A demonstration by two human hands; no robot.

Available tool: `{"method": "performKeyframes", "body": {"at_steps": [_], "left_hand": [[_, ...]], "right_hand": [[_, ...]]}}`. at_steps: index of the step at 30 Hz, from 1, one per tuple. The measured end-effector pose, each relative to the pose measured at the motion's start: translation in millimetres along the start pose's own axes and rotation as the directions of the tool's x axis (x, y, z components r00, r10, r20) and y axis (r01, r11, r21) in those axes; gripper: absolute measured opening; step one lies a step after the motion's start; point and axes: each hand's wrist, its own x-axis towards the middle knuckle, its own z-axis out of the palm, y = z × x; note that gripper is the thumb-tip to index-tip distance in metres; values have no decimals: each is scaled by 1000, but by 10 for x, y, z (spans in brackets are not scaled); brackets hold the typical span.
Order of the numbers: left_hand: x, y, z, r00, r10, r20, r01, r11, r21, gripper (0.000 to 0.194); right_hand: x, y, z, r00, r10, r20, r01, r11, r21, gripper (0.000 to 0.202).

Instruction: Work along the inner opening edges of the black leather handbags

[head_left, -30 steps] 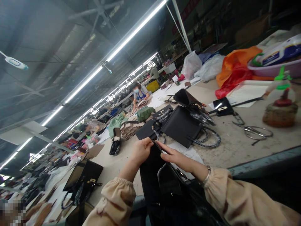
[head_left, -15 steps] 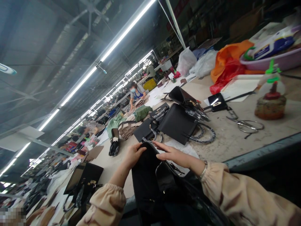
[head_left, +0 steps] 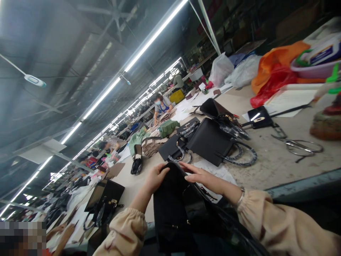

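Your black bag (head_left: 167,202) rises before you at the desk (head_left: 262,169)'s near edge; its lower part sinks into darkness and leaves the bottom of the view, so its support is hidden. Your left hand (head_left: 157,177) pinches the bag's top edge, some fingers concealed behind it. Your right hand (head_left: 202,178) lies along the right side, fingers stretched; you cannot tell whether it grips. The bottle (head_left: 326,124) is cut off at far right. Desk surface stretches from your right forearm to the scissors (head_left: 303,146), and leftward to another bag (head_left: 113,188).
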Motion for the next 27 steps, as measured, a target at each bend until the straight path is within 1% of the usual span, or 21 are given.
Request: {"method": "performKeyframes", "body": {"at_steps": [3,6,10,15,19,21,24,27], "left_hand": [[-10,-33,1,999,4,-48,-3,1000,24,30],[2,-59,19,997,-6,-82,10,999,49,29],[13,-44,26,995,-4,-101,10,998,61,30],[18,-6,-10,996,-8,-93,14,998,63,30],[45,-6,-10,992,-62,-113,69,996,61,32],[43,-8,0,992,-77,-99,82,995,48,31],[-5,-3,-14,998,-62,-21,62,998,15,31],[-103,4,-108,997,-47,56,45,998,35,37]], "right_hand": [[6,25,-7,1000,-15,9,15,1000,-17,71],[25,88,-15,999,-44,-12,44,998,-43,70],[31,144,-29,997,-72,-28,67,987,-148,70],[-4,92,24,992,-124,-18,119,974,-191,64],[-27,53,86,987,-157,10,155,961,-229,69],[-27,61,98,989,-147,2,144,967,-212,71],[-11,101,90,993,-118,-23,112,978,-176,73],[9,144,66,993,-97,-59,86,982,-170,71]]}}
